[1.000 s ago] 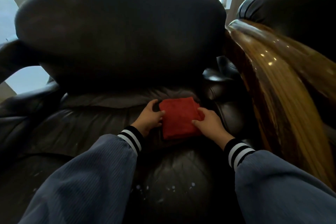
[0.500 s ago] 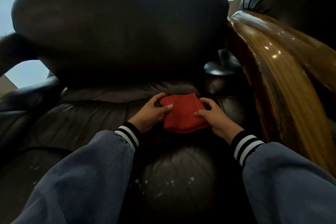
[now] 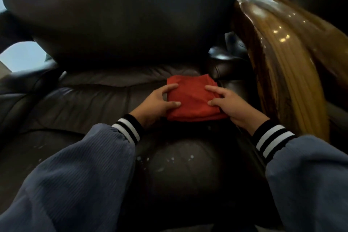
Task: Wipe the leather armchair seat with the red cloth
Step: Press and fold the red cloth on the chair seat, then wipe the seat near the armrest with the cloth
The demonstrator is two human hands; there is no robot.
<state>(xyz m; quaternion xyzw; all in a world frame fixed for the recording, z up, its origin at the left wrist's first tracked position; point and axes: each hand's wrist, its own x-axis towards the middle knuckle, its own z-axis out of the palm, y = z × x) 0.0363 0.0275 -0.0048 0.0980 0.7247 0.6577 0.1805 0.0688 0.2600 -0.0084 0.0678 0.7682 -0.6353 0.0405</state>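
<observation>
- Right, the red cloth [image 3: 194, 100] sits folded into a thick pad at the back of the armchair seat [image 3: 90, 103], toward its right side, just in front of the backrest [image 3: 120, 15].
- Left hand [image 3: 156, 103] has the cloth's left edge pinched, thumb on top and fingers curled round the side, closed on it but not tightly bunched.
- Right hand [image 3: 231, 105] mirrors that on the right edge, thumb and forefinger laid on the top face, the other fingers tucked under or behind; I cannot tell how far under.
- Judging the step: the pad is being squared up before a stroke, so nothing much is wiped yet.
- To do it well, I'd say flatten the pad, press with a full palm, and draw long overlapping passes from the back crease toward the front.
- Pale specks [image 3: 169, 160] dot the front bulge of the seat, so that patch likely needs firmer pressure.
- Watch the glossy wooden armrest [image 3: 282, 58] close on the right; keep strokes clear of it.
</observation>
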